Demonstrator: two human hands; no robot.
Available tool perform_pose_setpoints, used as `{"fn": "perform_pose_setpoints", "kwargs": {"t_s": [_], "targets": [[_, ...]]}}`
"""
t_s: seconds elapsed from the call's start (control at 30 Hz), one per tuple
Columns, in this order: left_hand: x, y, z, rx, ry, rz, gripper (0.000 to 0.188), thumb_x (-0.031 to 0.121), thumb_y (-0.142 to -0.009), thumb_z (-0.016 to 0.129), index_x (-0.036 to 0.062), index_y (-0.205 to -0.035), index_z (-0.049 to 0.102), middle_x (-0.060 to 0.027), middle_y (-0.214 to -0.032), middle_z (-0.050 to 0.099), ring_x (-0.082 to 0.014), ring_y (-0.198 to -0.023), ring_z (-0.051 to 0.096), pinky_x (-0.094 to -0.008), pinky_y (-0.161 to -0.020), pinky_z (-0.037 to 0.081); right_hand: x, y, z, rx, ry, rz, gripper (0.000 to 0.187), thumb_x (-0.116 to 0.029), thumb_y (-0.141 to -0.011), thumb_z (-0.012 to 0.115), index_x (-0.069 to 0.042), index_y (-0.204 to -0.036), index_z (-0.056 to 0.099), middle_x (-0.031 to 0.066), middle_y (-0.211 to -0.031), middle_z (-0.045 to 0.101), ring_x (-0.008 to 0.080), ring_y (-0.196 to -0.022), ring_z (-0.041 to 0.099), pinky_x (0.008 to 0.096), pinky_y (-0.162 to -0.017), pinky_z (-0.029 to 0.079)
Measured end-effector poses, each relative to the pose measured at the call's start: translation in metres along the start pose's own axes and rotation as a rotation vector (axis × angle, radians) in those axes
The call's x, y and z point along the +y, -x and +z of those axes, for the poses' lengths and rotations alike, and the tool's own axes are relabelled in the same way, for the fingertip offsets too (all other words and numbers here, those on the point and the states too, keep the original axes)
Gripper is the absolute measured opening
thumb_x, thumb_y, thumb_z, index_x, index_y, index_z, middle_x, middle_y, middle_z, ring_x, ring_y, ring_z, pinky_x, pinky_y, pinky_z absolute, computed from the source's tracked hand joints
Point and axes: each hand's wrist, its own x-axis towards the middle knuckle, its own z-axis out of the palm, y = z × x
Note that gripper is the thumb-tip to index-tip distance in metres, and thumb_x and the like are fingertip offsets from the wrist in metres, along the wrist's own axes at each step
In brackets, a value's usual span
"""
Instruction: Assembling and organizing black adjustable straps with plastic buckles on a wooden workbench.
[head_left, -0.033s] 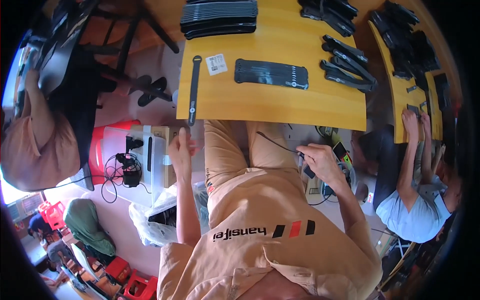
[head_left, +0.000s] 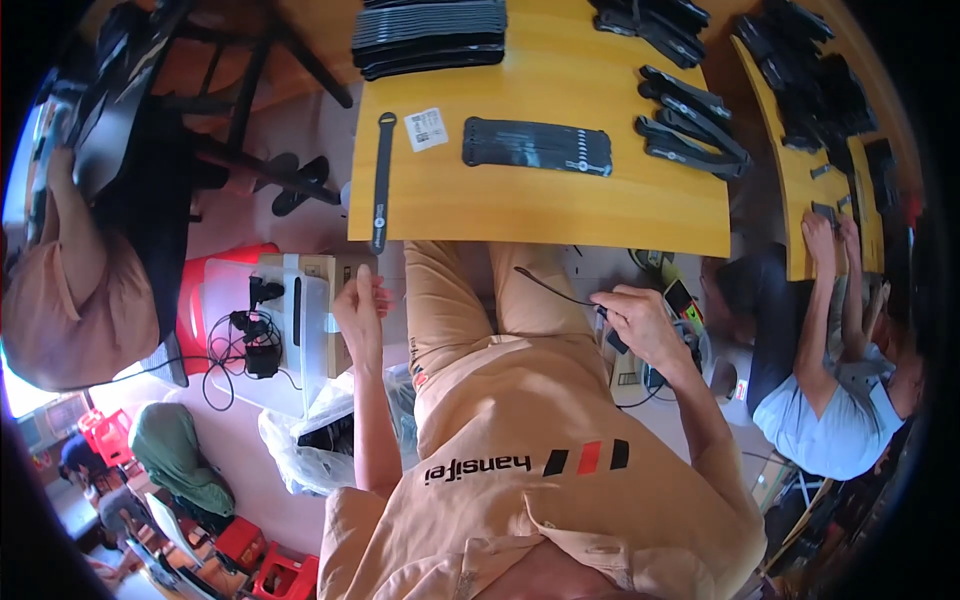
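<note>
My right hand [head_left: 643, 322] is closed in front of the table, pinching one end of a thin black strap [head_left: 552, 287]. The strap's free end reaches left above my lap. Below the table's front-left corner is my left hand [head_left: 362, 308], fingers loosely bent and apart, holding nothing. Just beyond it, a single black hook-and-loop strap [head_left: 382, 180] with a looped end lies lengthwise, reaching the table's front edge. A flat row of overlapping black straps [head_left: 535, 146] lies mid-table, with a white printed label [head_left: 426, 130] to its left.
The yellow table [head_left: 560, 215] also bears a tall strap stack [head_left: 430, 40] and bundled straps [head_left: 690, 125]. Left of my lap stand a translucent bin [head_left: 312, 345] with black cables and a plastic bag [head_left: 300, 440]. Co-workers sit at both sides, one at another yellow table [head_left: 797, 225].
The view has shifted slightly, so the table sits a little more to the left. My left hand's fingers look less blurred and more spread. My right hand keeps its strap.
</note>
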Motion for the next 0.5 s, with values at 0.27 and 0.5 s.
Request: {"fn": "perform_pose_setpoints", "kwargs": {"t_s": [0.27, 0.5], "targets": [[0.057, 0.07, 0.097, -0.659, -0.093, 0.825, 0.034, 0.026, -0.095, 0.043, -0.0026, -0.103, 0.059, -0.0122, -0.075, 0.062, -0.0211, -0.074, 0.06, -0.0328, -0.072, 0.046, -0.036, -0.014, -0.007, -0.026, 0.071, -0.278, 0.02, -0.001, -0.073, 0.059, 0.002, -0.093, 0.062, 0.0079, -0.079, 0.055, 0.0235, -0.063, 0.059, 0.0325, -0.056, 0.051], [0.067, 0.038, 0.101, -1.181, -0.198, 0.34, 0.019, 0.016, -0.088, 0.053, -0.0017, -0.095, 0.057, -0.0122, -0.072, 0.056, -0.0213, -0.068, 0.056, -0.0325, -0.065, 0.043, -0.015, -0.013, -0.019, 0.224, 0.083, -0.427, 0.028, 0.002, -0.071, 0.06, 0.003, -0.099, 0.061, 0.0099, -0.079, 0.055, 0.0222, -0.065, 0.06, 0.0312, -0.053, 0.05]]}}
